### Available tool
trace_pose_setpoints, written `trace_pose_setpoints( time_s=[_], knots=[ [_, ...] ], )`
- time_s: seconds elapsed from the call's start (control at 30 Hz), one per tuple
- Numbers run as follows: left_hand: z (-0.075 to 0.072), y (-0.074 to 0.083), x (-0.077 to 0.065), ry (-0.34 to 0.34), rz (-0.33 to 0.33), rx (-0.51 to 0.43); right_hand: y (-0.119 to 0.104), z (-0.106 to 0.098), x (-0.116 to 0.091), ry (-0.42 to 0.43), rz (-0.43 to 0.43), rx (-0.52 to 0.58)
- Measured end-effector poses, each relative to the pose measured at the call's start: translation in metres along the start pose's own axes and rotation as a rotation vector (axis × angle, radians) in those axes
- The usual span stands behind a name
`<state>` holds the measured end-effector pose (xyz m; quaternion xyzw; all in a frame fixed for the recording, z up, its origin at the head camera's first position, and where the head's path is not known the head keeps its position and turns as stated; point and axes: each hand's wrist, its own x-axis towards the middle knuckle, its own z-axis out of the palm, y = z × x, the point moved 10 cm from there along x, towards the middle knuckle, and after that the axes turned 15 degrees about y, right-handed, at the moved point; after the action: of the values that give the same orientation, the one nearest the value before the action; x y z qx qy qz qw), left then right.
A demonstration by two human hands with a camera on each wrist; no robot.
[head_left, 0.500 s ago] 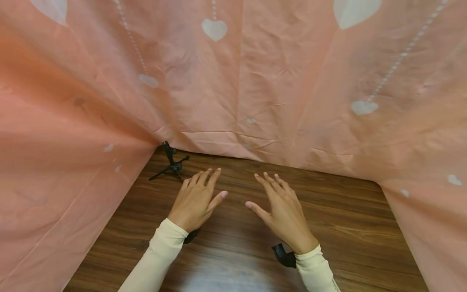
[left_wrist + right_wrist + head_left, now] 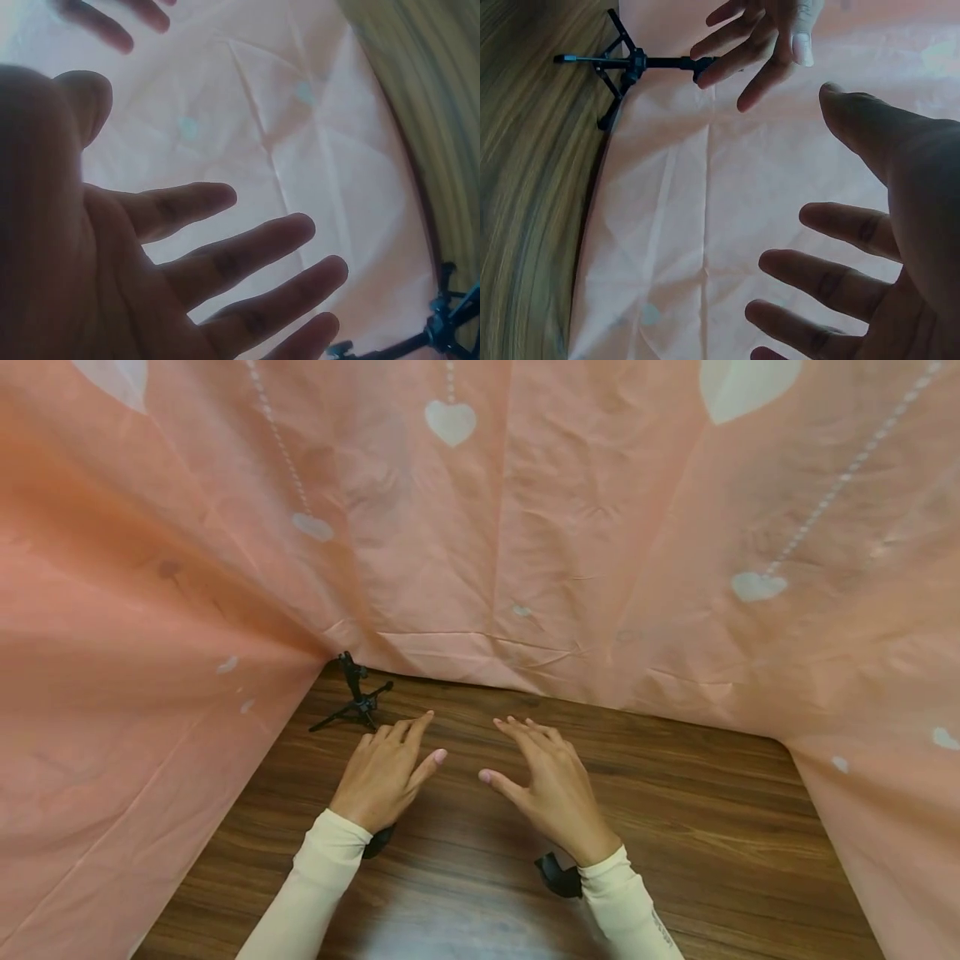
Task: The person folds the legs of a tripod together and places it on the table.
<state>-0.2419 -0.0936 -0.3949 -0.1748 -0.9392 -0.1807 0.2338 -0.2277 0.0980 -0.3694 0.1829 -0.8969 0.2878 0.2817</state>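
Observation:
Both bare hands reach forward over a dark wood surface (image 2: 465, 827), palms down and holding nothing. My left hand (image 2: 382, 777) has its fingers spread and its thumb pointing inward. Just beyond its fingertips stands a small black tripod (image 2: 358, 693). Opposite it, my right hand (image 2: 555, 785) is held with the thumb apart from the fingers, and a gap separates the two hands. In the left wrist view the left palm and fingers (image 2: 247, 262) show nothing in them. The right wrist view shows the right fingers (image 2: 817, 281) likewise bare, with the left hand (image 2: 757, 37) beyond.
A pink cloth (image 2: 450, 552) printed with white hearts hangs as a wall behind the wood surface and along its left and right sides. Each wrist carries a black mount (image 2: 558, 875) below a pale cream sleeve (image 2: 626, 902).
Both hands have shifted a little to the left in the head view, the right one more, so the gap between them is narrower. The background has slid slightly right.

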Motion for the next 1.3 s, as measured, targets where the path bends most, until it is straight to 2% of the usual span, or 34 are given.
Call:
trace_pose_setpoints(
  time_s=[0.67,1.13,1.3],
  knots=[
    [0.003,-0.058,-0.006,0.026,-0.087,0.044,-0.026,0.044,0.024,0.022,-0.065,0.126],
    [0.003,-0.113,-0.008,0.044,-0.169,0.064,-0.045,0.076,0.045,-0.019,-0.106,0.196],
    [0.005,-0.127,-0.009,0.047,-0.18,0.074,-0.048,0.09,0.053,-0.036,-0.11,0.201]
  ],
)
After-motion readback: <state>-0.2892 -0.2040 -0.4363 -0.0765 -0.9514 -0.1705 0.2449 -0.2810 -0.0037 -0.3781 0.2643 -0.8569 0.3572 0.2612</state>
